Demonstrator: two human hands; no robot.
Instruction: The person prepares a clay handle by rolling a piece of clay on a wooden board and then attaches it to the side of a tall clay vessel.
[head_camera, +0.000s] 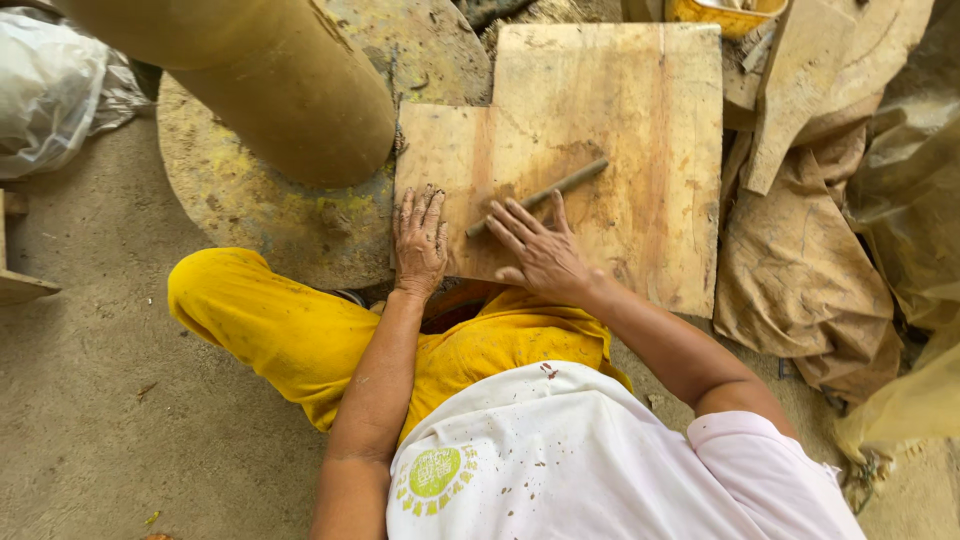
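Head view, downward, over a seated potter's workplace. Wooden board (600, 130), pale, stained with streaks of grey clay, lying flat on the ground ahead of the knees; near left corner notched back, right edge butting against crumpled brown sheeting (800, 270). Clay coil (545, 195), thin, grey, rolled into a rod, lying diagonally on the board's middle, its lower end under the fingertips. Right hand (540, 255) flat and spread wide, palm down, fingers resting on the coil's near end, nothing gripped. Left hand (420, 240) likewise open and flat, fingers together, pressed on the board's near left edge, apart from the coil, holding nothing; both hands smeared with dried clay. Round slab (250, 200), mud-coated with yellow flecks, just left of the board and partly beneath it. Large clay cylinder (270, 80), ochre, smooth, standing on that slab and leaning into view from the upper left. Yellow trousers (300, 330) over folded legs; white shirt (580, 460) spotted with clay. Floor (90, 400) of packed dusty earth. White plastic sack (50, 90) at far left. Loose wooden boards (800, 90) and a yellow bowl (725, 12) beyond the board's far right corner. Yellowish plastic sheet (910, 250) along the right margin.
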